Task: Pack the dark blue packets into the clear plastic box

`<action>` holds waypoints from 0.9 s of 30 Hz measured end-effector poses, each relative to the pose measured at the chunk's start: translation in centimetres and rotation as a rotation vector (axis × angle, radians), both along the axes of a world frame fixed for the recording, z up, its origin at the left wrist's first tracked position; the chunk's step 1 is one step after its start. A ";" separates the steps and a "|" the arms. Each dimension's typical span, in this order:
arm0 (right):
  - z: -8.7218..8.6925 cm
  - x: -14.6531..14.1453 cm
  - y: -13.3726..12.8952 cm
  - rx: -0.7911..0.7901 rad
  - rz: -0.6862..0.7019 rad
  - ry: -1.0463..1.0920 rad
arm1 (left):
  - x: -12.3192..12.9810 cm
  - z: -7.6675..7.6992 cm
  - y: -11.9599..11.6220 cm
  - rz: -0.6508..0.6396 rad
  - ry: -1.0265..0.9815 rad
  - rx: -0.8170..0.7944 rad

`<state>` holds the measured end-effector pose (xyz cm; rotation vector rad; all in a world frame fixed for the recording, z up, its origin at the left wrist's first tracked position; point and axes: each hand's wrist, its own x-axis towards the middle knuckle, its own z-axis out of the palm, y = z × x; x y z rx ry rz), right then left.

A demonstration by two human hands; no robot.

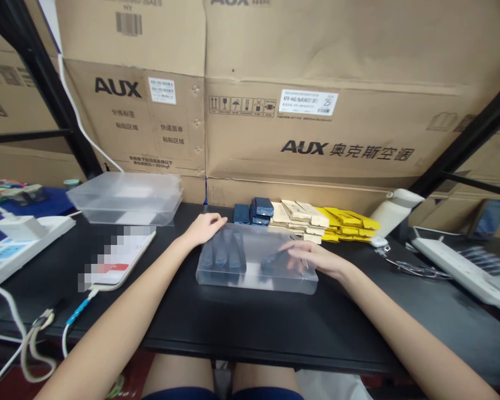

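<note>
A clear plastic box (pixel 256 279) stands on the black table in front of me. Several dark blue packets (pixel 223 250) lie side by side in its left part. At the far left corner of the box, my left hand (pixel 206 228) has its fingers curled on the rim. My right hand (pixel 314 256) reaches over the right side, its fingers closed on a dark slim packet (pixel 275 256) inside the box; the fingertips are partly blurred. Behind the box are piles of folded navy packets (pixel 261 208), cream packets (pixel 300 214) and yellow packets (pixel 345 223).
Stacked clear plastic boxes (pixel 125 191) stand at the back left, near a charging phone (pixel 123 264) and a white power strip (pixel 45 233). A white bottle (pixel 395 211) leans at the right, by another power strip (pixel 462 272). Large cardboard boxes (pixel 250 133) form the back wall.
</note>
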<state>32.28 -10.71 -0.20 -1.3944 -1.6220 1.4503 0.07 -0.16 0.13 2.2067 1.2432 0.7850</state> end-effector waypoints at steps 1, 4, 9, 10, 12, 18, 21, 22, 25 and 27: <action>0.1 -0.1 -0.1 -0.004 0.002 0.003 | 0.0 0.0 0.0 0.000 0.001 0.001; 0.5 -0.5 -0.3 -0.004 0.028 0.012 | 0.0 0.0 0.0 -0.002 0.002 0.001; 0.7 -0.8 -0.6 0.010 0.058 0.013 | 0.0 -0.1 0.0 0.002 0.005 0.001; 0.7 -0.8 -0.6 0.005 0.064 0.020 | 0.0 -0.1 0.0 0.002 0.004 0.002; 0.5 -0.8 -0.5 -0.009 0.073 0.039 | 0.0 -0.1 0.0 -0.001 0.002 0.004; -0.2 -0.5 -0.2 -0.033 0.085 0.118 | 0.0 -0.1 0.1 -0.005 -0.004 0.006; -0.3 -0.5 -0.2 -0.061 0.086 0.170 | -0.1 -0.1 0.1 -0.007 -0.002 0.013; -0.3 -0.5 -0.3 -0.070 0.085 0.186 | -0.1 -0.1 0.1 -0.007 -0.001 0.015; 0.0 -0.7 -0.4 -0.106 0.093 0.230 | 0.0 -0.2 0.2 -0.006 0.001 0.016; 0.1 -0.9 -0.6 -0.129 0.100 0.255 | 0.0 -0.2 0.2 -0.008 0.001 0.018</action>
